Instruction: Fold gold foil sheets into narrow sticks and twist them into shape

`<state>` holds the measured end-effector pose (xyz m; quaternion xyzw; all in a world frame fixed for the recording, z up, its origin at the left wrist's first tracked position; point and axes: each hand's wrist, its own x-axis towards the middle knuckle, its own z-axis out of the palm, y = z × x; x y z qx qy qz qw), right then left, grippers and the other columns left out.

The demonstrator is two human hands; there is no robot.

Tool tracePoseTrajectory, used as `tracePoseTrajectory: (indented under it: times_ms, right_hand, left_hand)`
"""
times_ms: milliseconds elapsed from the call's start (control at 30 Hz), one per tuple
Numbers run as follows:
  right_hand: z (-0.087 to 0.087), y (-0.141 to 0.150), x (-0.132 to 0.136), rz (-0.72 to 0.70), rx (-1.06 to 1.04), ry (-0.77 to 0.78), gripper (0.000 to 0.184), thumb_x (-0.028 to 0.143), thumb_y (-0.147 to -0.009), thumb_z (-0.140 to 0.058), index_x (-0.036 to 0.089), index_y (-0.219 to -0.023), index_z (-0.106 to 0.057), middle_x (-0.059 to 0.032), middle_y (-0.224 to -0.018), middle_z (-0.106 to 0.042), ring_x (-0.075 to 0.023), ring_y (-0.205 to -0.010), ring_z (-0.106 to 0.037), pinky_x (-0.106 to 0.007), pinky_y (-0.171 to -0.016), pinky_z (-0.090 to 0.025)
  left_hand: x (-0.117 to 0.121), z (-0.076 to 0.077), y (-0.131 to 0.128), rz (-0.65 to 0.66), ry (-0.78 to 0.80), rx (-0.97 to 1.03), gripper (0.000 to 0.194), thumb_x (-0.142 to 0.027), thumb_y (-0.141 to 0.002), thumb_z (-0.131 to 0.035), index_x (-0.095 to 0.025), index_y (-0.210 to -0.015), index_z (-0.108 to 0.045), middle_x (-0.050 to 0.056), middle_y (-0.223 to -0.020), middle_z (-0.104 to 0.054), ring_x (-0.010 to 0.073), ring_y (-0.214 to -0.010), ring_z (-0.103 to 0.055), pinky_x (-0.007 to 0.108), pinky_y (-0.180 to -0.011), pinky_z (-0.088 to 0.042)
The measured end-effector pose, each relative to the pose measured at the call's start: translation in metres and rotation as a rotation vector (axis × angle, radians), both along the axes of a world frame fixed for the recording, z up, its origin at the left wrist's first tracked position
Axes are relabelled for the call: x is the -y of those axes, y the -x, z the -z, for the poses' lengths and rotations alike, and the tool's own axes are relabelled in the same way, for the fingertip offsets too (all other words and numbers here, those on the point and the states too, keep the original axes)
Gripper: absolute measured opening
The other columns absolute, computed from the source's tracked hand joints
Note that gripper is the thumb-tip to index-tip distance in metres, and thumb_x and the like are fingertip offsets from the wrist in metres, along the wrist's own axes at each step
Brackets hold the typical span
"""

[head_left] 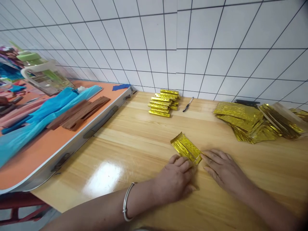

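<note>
Near the front of the wooden table (pixel 134 144), we see the left hand (pixel 176 179) with its fingers curled at the near edge of a gold foil piece (pixel 185 146); we cannot tell whether they pinch it. The right hand (pixel 222 166) has its fingers stretched out and its thumb apart from them, a fingertip touching the foil's right end. We find the foil piece flat on the table, slanting from upper left down to the space between both hands, with a narrow pale strip across its right end. On the left wrist we notice a silver bracelet (pixel 125 202).

Farther back, we see gold rolls (pixel 159 107) stacked near the wall, and just to their right a pen (pixel 188 105). Well to the right lies a fanned pile of gold foil sheets (pixel 243 120).

To the left we have an orange tabletop (pixel 24 176) bearing brown crumpled material (pixel 79 117), blue crumpled material (pixel 54 102) and a clear container with a green lid (pixel 30 57). Behind everything, we face a white tiled wall (pixel 154 35) with dark lines.
</note>
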<state>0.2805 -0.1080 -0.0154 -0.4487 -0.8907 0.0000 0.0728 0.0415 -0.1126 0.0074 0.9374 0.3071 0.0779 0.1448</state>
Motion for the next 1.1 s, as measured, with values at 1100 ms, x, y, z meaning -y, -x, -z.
tracePoseTrajectory:
  times_ms: [1100]
  right_hand:
    - [0.016,0.010,-0.007,0.106,-0.007,-0.116,0.042,0.029,-0.090,-0.041,0.020,-0.130,-0.048,-0.0058,-0.134,-0.050,-0.0255,-0.117,-0.044,-0.043,-0.091,-0.039]
  left_hand:
    - [-0.020,0.022,0.048,-0.078,-0.063,0.128,0.023,-0.023,-0.094,-0.037,-0.021,-0.111,-0.053,0.005,-0.118,-0.058,0.0167,-0.121,-0.045,0.034,-0.098,-0.036]
